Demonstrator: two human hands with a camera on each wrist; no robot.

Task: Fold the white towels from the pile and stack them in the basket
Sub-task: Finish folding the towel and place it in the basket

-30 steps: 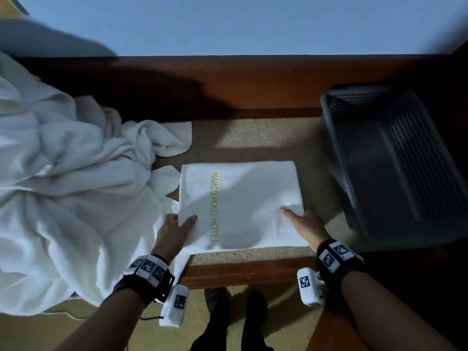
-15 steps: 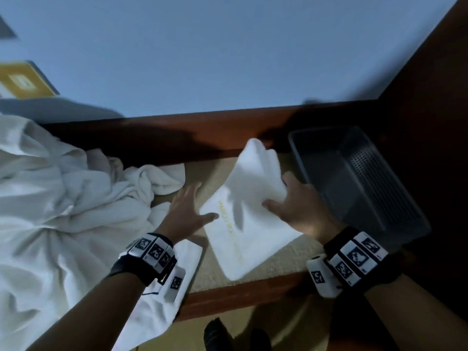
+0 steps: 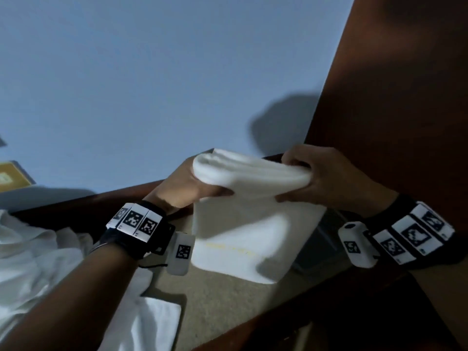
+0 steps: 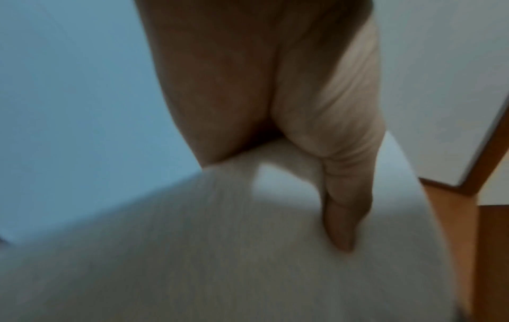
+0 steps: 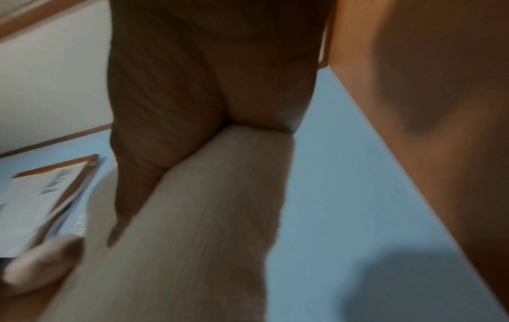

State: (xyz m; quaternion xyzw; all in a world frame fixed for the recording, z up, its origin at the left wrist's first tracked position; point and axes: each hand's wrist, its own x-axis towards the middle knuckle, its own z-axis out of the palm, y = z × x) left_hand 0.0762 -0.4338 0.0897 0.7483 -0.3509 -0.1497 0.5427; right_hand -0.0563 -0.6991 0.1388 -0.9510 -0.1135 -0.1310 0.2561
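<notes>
A folded white towel (image 3: pixel 250 216) with faint gold lettering hangs in the air above the beige surface. My left hand (image 3: pixel 187 188) grips its upper left end, thumb on the near face (image 4: pixel 341 217). My right hand (image 3: pixel 316 178) grips the upper right end, fingers curled over the folded edge (image 5: pixel 220 196). Only a dark sliver of the grey basket (image 3: pixel 319 239) shows behind the towel's right side. The pile of white towels (image 3: pixel 38 262) lies at lower left.
A dark wooden rail (image 3: pixel 76 209) runs behind the beige surface (image 3: pixel 222 295), and a tall wooden panel (image 3: pixel 405 97) rises at right. A blue wall (image 3: pixel 152 84) fills the background. A framed picture (image 3: pixel 12 176) hangs at far left.
The towel lay flat under both hands a second ago. Both hands have since gripped its ends and lifted it off the surface, rightwards toward the basket. The head view has tilted upward.
</notes>
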